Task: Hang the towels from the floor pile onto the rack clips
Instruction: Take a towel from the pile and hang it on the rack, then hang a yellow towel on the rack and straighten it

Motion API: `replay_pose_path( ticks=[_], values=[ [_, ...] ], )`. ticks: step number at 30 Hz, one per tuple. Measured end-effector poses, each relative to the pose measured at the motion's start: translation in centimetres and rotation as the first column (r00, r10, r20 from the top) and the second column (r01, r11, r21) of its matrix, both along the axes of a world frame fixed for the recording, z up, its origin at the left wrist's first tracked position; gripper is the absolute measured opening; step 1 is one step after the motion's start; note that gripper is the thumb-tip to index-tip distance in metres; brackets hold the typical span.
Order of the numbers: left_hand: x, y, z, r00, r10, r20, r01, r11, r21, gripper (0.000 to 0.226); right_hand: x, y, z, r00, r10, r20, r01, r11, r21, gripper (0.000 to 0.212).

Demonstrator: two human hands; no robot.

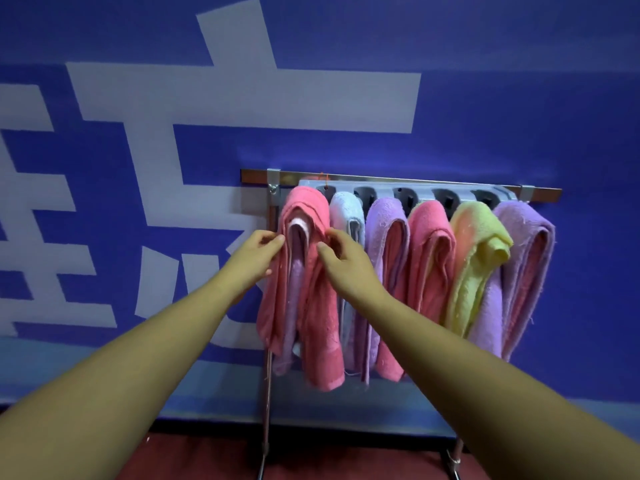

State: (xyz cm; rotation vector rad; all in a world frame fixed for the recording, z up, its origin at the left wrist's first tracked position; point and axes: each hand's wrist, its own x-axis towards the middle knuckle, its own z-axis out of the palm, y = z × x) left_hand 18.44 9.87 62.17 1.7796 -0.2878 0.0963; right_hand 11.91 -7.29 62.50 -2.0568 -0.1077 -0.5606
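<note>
Several towels hang in a row from the grey clip bar [388,189] of a metal rack. The leftmost is a pink towel [320,327] with a lilac inner fold. My left hand [258,258] touches its left edge with curled fingertips. On the towel's right fold my right hand [341,258] pinches the cloth. To the right hang a pale blue towel [346,209], a lilac towel [384,216], a second pink towel [429,244], a yellow-green towel [478,244] and a purple towel [526,244]. No floor pile is in view.
The rack's top rail [433,181] runs along a blue wall with large pale lettering. Its left upright [266,410] and right foot [453,459] reach a dark red floor [194,459]. Both my forearms stretch in from the lower corners.
</note>
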Motion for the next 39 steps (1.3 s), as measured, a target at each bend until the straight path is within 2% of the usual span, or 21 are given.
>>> replay_pose_path(
  ticks=[3, 7, 12, 14, 16, 24, 33, 37, 39],
  values=[
    [-2.6, 0.9, -2.9, 0.999, 0.033, -0.038, -0.03, 0.996, 0.079, 0.016, -3.0, -1.3, -2.9, 0.998, -0.039, -0.044, 0.039, 0.999, 0.002, 0.035],
    [-5.6, 0.9, -7.6, 0.995, 0.052, -0.083, -0.028, 0.961, 0.274, 0.007, -6.9, -3.8, -7.8, 0.978, -0.113, -0.173, 0.101, 0.992, -0.077, 0.035],
    [-10.6, -2.1, -14.5, 0.989, 0.011, -0.151, 0.059, 0.891, 0.451, 0.011, -11.1, -7.5, -15.8, 0.929, -0.158, -0.333, 0.108, 0.98, -0.166, 0.025],
    [-12.3, -3.7, -17.5, 0.98, -0.003, -0.199, 0.104, 0.862, 0.496, 0.01, -12.3, -9.0, -18.9, 0.905, -0.174, -0.388, 0.104, 0.975, -0.195, 0.032],
    [-13.6, -5.2, -20.8, 0.967, -0.011, -0.255, 0.148, 0.841, 0.521, 0.011, -13.6, -10.3, -21.9, 0.875, -0.18, -0.449, 0.093, 0.974, -0.208, 0.04],
    [-16.7, -11.1, -33.7, 0.91, -0.057, -0.412, 0.321, 0.727, 0.607, 0.014, -16.9, -15.4, -34.7, 0.731, -0.225, -0.644, 0.079, 0.966, -0.248, 0.042],
    [-17.4, -14.1, -49.4, 0.788, -0.08, -0.61, 0.518, 0.622, 0.587, 0.01, -17.7, -17.9, -49.5, 0.523, -0.192, -0.83, -0.007, 0.973, -0.229, 0.042],
    [-17.3, -15.5, -55.4, 0.749, -0.075, -0.658, 0.555, 0.613, 0.562, 0.008, -18.2, -19.6, -55.2, 0.447, -0.257, -0.857, -0.005, 0.957, -0.29, 0.03],
    [-17.2, -16.8, -57.9, 0.737, -0.071, -0.672, 0.563, 0.615, 0.552, 0.008, -18.5, -21.0, -58.1, 0.393, -0.269, -0.879, 0.012, 0.958, -0.288, 0.031]
  ],
)
